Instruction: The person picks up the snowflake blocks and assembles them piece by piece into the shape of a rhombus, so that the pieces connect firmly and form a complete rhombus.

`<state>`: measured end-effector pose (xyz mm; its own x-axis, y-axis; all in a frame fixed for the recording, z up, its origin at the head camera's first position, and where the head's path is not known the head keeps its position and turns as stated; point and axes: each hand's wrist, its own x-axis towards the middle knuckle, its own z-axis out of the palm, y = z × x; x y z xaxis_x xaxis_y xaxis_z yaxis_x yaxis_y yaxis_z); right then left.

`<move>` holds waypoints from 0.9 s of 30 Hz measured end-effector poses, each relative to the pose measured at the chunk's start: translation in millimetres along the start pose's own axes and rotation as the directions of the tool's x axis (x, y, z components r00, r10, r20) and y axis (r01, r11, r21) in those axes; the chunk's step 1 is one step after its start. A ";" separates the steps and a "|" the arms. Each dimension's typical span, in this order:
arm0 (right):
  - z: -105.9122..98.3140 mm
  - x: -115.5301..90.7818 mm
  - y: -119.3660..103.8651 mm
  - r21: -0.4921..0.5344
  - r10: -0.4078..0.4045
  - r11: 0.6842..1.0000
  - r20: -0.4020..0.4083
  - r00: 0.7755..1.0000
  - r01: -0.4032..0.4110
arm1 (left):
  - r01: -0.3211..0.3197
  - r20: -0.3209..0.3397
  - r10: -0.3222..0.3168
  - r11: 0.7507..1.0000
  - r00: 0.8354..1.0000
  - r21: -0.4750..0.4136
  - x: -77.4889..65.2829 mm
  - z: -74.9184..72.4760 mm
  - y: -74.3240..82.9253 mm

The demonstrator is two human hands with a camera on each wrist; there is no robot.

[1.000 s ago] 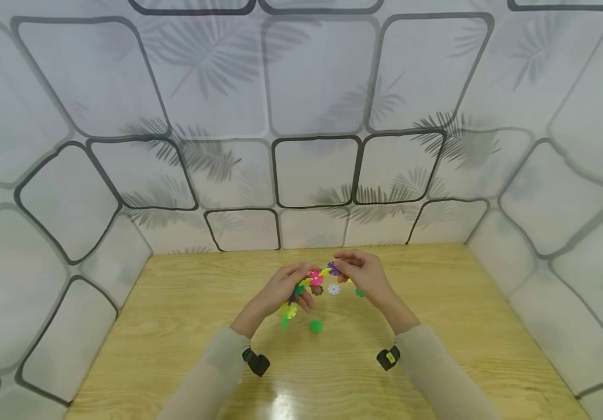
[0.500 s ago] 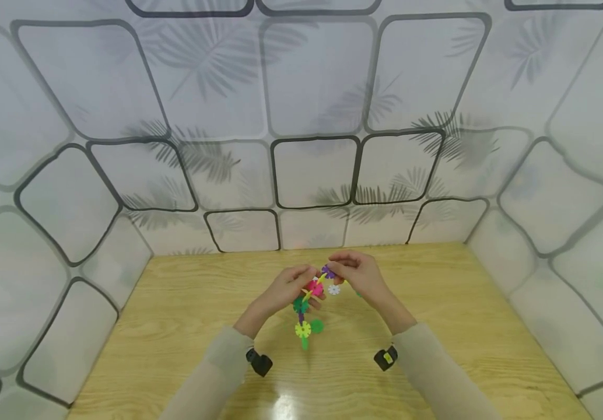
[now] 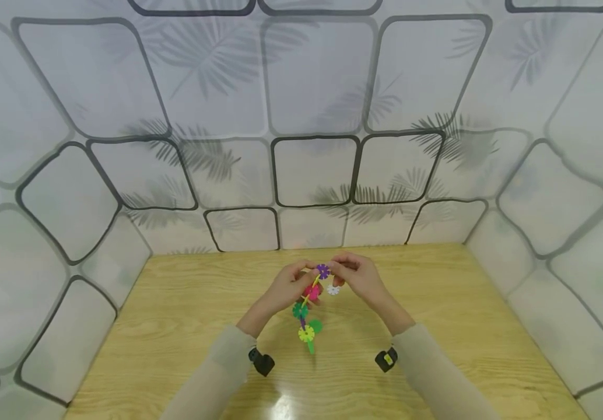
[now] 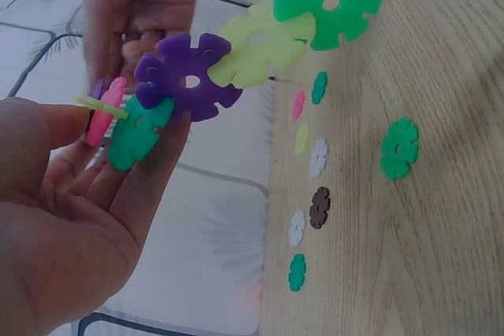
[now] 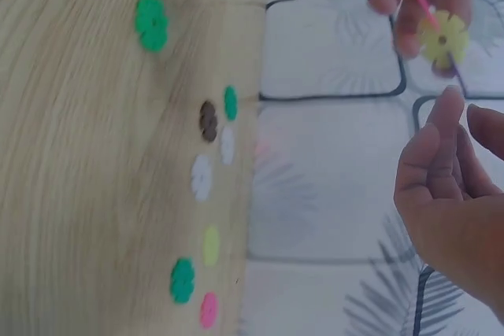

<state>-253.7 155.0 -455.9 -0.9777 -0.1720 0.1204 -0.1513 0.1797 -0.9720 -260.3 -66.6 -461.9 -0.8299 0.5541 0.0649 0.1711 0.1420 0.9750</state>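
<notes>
Between the two hands hangs a chain of interlocking snowflake discs. Its top purple disc [image 3: 323,271] sits at the fingertips of both hands. Below it follow a pink disc [image 3: 312,292], a green disc [image 3: 300,310], a yellow disc [image 3: 306,333] and a light green end disc [image 3: 311,347]. My left hand [image 3: 280,291] pinches the chain near its top, thumb in front, other fingers behind. With thumb and index finger, my right hand [image 3: 361,280] pinches the purple disc's right edge. In the right wrist view that disc appears edge-on by the right hand [image 5: 449,163].
Loose discs lie on the wooden table [image 3: 438,326]: a green one [image 3: 315,325] beneath the chain, a white one [image 3: 333,290] behind, and a row holding a brown disc [image 4: 319,208] and a pink disc [image 4: 299,105]. A patterned wall [image 3: 312,175] stands behind.
The chain's lower end has swung out from the left hand and now hangs toward the front. The purple disc has shifted left, and the left fingertips have come up to it.
</notes>
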 end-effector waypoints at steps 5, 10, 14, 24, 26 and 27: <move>-12.7 -1.9 16.5 -0.086 0.011 0.996 -0.039 0.999 -0.015 | -0.008 -0.047 0.007 1.000 0.999 -0.014 -0.7 -2.3 1.3; -23.8 -1.8 35.5 -0.184 0.040 0.982 -0.046 0.998 -0.047 | 0.005 -0.070 -0.006 1.000 0.998 -0.018 -1.8 -3.7 4.5; -30.0 -3.4 47.8 -0.249 0.060 0.966 -0.027 0.998 -0.065 | 0.010 -0.079 -0.012 0.999 0.997 -0.034 -3.1 -3.7 5.0; -42.9 -8.8 74.9 -0.409 0.074 0.906 -0.099 0.992 -0.109 | -0.014 -0.111 0.010 0.999 0.994 -0.043 -3.0 -5.2 4.5; -44.8 -7.7 80.4 -0.429 0.078 0.895 -0.121 0.990 -0.123 | -0.015 -0.120 0.010 0.999 0.993 -0.047 -1.7 -5.8 4.7; -45.5 -7.2 82.1 -0.435 0.083 0.891 -0.131 0.988 -0.133 | -0.016 -0.124 0.010 0.999 0.992 -0.049 -1.2 -6.1 4.9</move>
<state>-265.7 215.1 -527.4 -0.9975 -0.0278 0.0648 -0.0684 0.6043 -0.7938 -261.6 -71.6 -455.9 -0.8876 0.4496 0.1005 0.1583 0.0927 0.9830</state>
